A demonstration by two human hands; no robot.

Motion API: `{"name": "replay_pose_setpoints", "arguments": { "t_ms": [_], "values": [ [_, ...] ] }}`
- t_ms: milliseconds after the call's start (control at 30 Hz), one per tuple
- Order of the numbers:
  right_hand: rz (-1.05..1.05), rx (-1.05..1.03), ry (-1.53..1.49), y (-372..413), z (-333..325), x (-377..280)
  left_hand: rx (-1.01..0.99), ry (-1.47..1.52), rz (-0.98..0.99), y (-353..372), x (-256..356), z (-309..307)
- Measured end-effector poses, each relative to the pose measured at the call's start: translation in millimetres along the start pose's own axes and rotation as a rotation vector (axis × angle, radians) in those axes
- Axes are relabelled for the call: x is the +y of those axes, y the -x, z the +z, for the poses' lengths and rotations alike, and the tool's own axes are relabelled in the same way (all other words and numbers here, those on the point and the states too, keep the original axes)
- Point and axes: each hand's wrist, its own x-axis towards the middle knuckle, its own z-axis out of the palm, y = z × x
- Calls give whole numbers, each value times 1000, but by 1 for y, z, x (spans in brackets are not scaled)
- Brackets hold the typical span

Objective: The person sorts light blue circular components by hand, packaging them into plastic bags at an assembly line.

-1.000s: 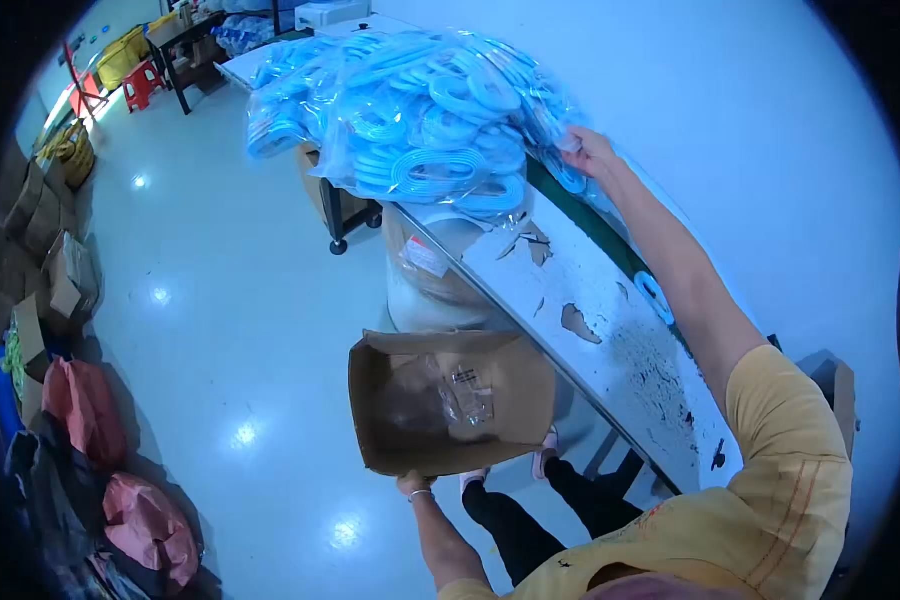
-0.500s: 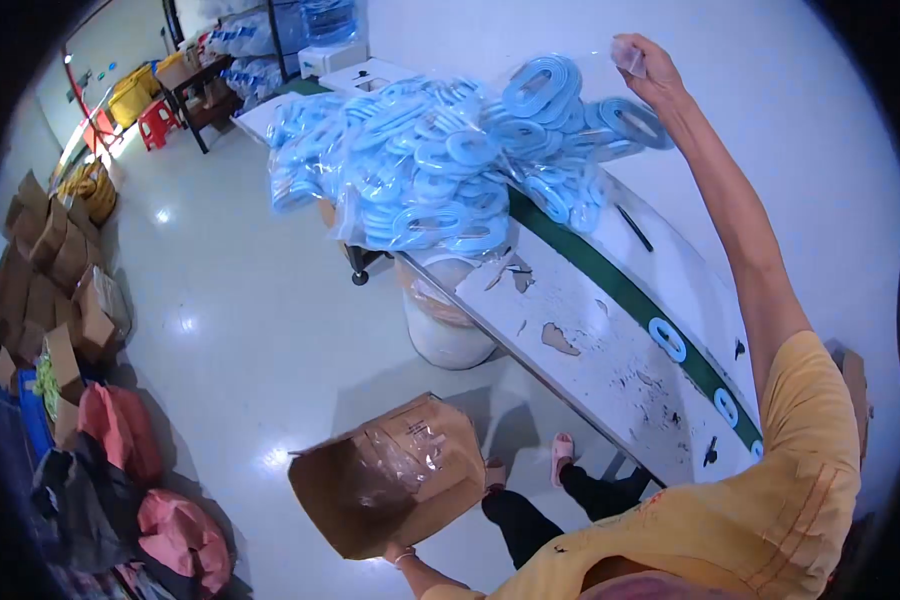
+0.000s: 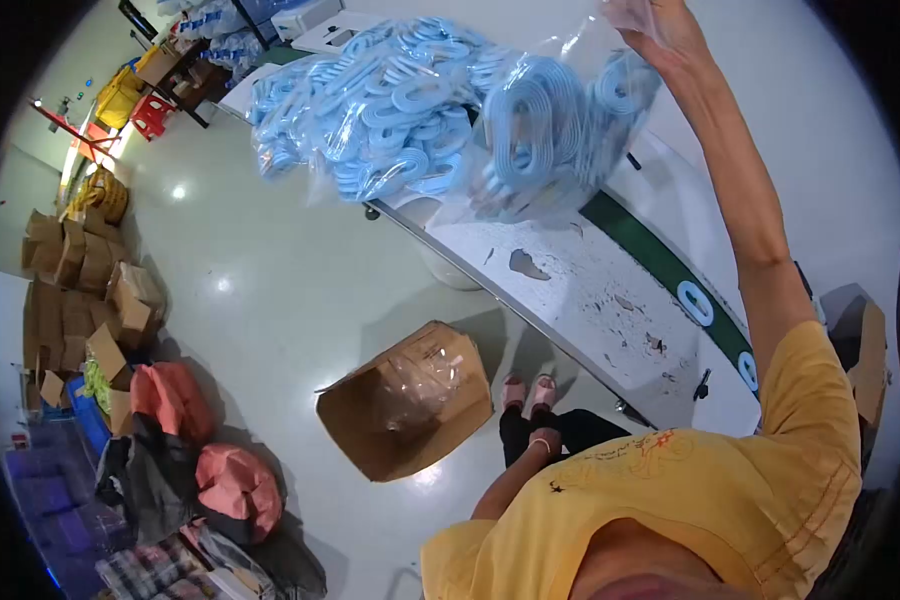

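Note:
My right hand [image 3: 670, 38], raised high at the upper right, is closed on the gathered top of a clear plastic bag [image 3: 610, 40]. Coiled light-blue bands [image 3: 535, 120] fill this bag, which hangs at the table edge beside a large heap of similar blue coils [image 3: 400, 100] in clear plastic. My left hand [image 3: 545, 440], with a band around its wrist, is low in front of my dark trousers; its fingers are too small and dark to read. Nearest to it on the floor is an open cardboard box [image 3: 410, 400] with clear plastic inside.
A white table [image 3: 570, 290] with a worn top and a green belt [image 3: 635, 240] runs diagonally. Single blue coils [image 3: 695, 303] lie on the belt. Cardboard cartons [image 3: 80, 260] and pink-red bags [image 3: 238, 490] line the left side. A red stool [image 3: 151, 117] stands far back.
My right hand has pulled the bag of coils toward me, off the heap's right side. My left hand has left the cardboard box's rim and moved to my trousers.

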Motion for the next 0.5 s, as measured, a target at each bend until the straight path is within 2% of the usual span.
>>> {"name": "replay_pose_setpoints", "arguments": {
  "t_ms": [33, 67, 133, 167, 200, 267, 300, 367, 400, 433, 467, 500],
  "values": [
    [84, -183, -158, 18, 7, -4, -9, 27, -6, -8, 9, -11],
    [59, -169, -175, 66, 26, -15, -30, 45, -12, -11, 17, -25],
    [-423, 299, 560, 112, 185, 15, -94, 90, -10, -19, 38, -41],
    [-265, 318, 589, 139, 198, 20, -126, 122, -6, -22, 50, -42],
    [-265, 304, 382, 166, 195, 49, -157, 156, -6, -20, 59, -43],
    [-202, 100, 806, 217, 200, 87, -206, 226, -22, -4, 67, -52],
    [-85, 50, 982, 235, 195, 105, -215, 211, -47, 4, 118, -83],
    [134, 90, 809, 259, 184, 147, 599, 404, 146, 19, 218, -141],
    [147, 96, 787, 266, 190, 159, 721, 416, 162, 17, 253, -162],
    [104, -8, 1008, 268, 199, 169, 769, 320, 330, 13, 283, -177],
    [54, -118, 1230, 267, 204, 176, 720, 433, 449, 13, 338, -182],
    [61, -111, 1219, 266, 209, 181, 601, 365, 456, 8, 369, -183]
  ]
}}
